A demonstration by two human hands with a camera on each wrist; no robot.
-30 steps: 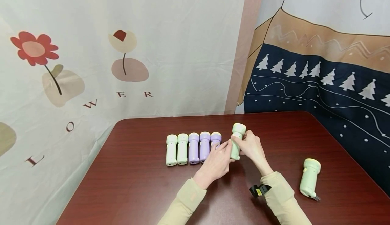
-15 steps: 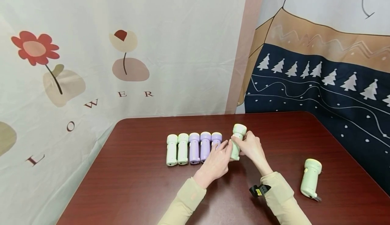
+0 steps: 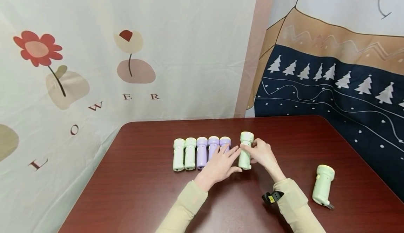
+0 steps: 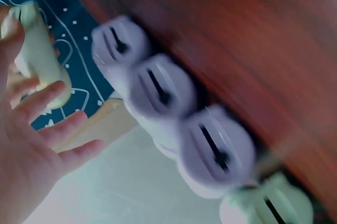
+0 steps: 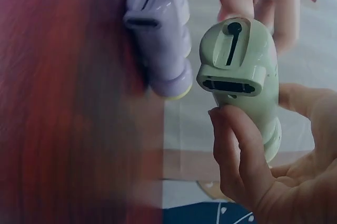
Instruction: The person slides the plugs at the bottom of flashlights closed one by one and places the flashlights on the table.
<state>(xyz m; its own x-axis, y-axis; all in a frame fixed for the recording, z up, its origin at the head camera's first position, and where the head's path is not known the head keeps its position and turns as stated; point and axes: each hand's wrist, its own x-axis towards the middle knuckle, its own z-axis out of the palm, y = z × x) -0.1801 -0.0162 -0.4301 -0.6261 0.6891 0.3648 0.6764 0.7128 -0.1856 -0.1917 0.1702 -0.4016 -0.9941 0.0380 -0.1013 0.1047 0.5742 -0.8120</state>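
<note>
My right hand (image 3: 264, 154) pinches a light green flashlight (image 3: 246, 151) between thumb and fingers, just right of a row. In the right wrist view this flashlight (image 5: 242, 61) shows its slotted end cap, and it looks raised off the table. My left hand (image 3: 219, 165) spreads its fingers over the right end of the row, fingertips close to the held flashlight; whether they touch it I cannot tell. The row has two green flashlights (image 3: 190, 154) at the left and three purple flashlights (image 3: 202, 153), partly covered by my left hand. In the left wrist view the fingers (image 4: 63, 129) are apart and hold nothing.
Another green flashlight (image 3: 323, 185) lies alone at the right of the dark red table (image 3: 132, 191), a small flap sticking out at its lower end. Printed cloths (image 3: 189, 50) hang behind and to the right. A black strap (image 3: 273, 197) circles my right wrist.
My left hand has loosened from the green flashlight and spread its fingers, shifting slightly left. The held flashlight has come down a little toward me and stands straighter, still in my right hand.
</note>
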